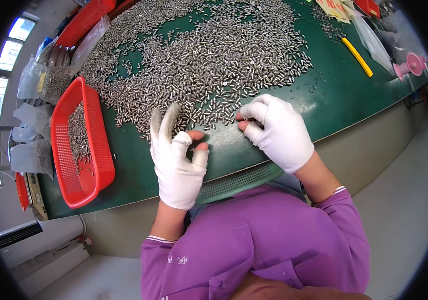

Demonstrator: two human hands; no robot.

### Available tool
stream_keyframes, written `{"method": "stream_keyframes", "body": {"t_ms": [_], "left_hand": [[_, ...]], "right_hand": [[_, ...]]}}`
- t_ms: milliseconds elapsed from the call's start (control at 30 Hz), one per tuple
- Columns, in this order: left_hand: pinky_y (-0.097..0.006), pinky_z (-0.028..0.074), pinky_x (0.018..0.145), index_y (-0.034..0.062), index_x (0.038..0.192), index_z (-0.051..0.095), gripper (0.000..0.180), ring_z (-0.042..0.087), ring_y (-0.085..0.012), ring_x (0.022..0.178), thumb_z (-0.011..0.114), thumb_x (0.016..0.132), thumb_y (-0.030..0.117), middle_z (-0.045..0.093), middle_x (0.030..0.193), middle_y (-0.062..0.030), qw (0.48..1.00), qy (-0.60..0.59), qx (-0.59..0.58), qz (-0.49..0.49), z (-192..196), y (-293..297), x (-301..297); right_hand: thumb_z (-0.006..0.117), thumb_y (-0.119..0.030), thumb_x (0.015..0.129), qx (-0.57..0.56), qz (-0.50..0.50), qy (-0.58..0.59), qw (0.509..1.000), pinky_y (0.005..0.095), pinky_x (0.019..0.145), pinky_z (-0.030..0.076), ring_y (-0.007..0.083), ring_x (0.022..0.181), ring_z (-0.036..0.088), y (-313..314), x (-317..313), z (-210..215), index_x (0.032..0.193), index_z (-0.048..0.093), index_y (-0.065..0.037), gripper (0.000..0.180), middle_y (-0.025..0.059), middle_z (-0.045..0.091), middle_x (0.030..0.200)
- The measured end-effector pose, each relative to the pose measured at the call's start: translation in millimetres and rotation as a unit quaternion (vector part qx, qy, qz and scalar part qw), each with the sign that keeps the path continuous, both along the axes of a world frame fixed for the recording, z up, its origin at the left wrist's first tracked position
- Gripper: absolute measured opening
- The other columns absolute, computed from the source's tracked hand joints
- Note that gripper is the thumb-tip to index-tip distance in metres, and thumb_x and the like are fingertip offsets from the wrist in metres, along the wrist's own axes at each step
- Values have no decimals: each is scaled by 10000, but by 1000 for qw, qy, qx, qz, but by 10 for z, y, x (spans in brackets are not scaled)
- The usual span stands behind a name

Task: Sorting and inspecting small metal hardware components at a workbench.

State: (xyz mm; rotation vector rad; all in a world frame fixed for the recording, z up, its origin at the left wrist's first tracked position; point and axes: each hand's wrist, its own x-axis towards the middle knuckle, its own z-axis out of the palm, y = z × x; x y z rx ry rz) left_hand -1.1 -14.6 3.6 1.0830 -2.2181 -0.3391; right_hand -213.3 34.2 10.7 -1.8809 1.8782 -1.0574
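A wide heap of small, shiny metal cylinder-shaped parts (234,55) spreads over the green tabletop (334,110). At the heap's near edge is my left hand (179,165), in a white glove with bare thumb and index tips. Two of its fingers stretch over the parts, while thumb and index curve toward each other with a small gap. My right hand (279,130), gloved the same way, hovers at the near right edge of the heap. Its fingers are curled and the bare thumb and index tips come together; whatever lies between them is too small to make out.
Left of my hands stands a red plastic basket (105,160) partly filled with similar parts. A green perforated basket (239,182) sits below the table's front edge. Filled clear bags (33,157) line the far left. A yellow tube (357,57) and a pink spool (414,65) lie right.
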Motion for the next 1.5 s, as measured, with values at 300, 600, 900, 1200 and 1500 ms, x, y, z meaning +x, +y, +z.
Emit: {"method": "stream_keyframes", "body": {"t_ms": [300,600,900,1200,1500], "left_hand": [[-617,333,1127,94,836,652,188,376,-529,1372,792,710,97,512,1445,-202,991,-102,-72,57,33,-67,-169],[-550,375,1133,86,861,632,226,377,-515,1411,783,699,49,500,1496,-163,998,-67,7,1,47,66,-164],[-537,381,1130,88,834,641,198,373,-513,1416,785,702,55,512,1491,-158,998,-64,14,1,33,64,-161],[-617,371,1100,78,823,644,148,403,-562,1338,761,736,55,536,1440,-188,1000,-29,-3,-9,-8,63,-120],[-616,347,1109,66,767,680,148,359,-550,1378,801,685,85,523,1453,-179,996,-54,26,-72,80,80,-68]], "right_hand": [[769,-204,794,21,-20,81,996,433,746,522,305,852,638,-67,140,12,873,703,-117,135,90,635,857],[733,-206,800,-4,49,74,996,415,763,521,273,845,639,60,175,16,817,685,-139,84,52,623,846],[721,-180,782,-7,71,63,995,406,731,524,267,814,632,30,163,23,793,671,-144,63,39,624,840],[713,-190,782,-39,54,91,994,400,717,521,257,799,623,64,204,-17,802,663,-155,64,35,614,836],[738,-229,780,-31,132,74,988,414,718,514,278,816,614,91,101,-39,803,675,-159,97,43,617,866]]}}
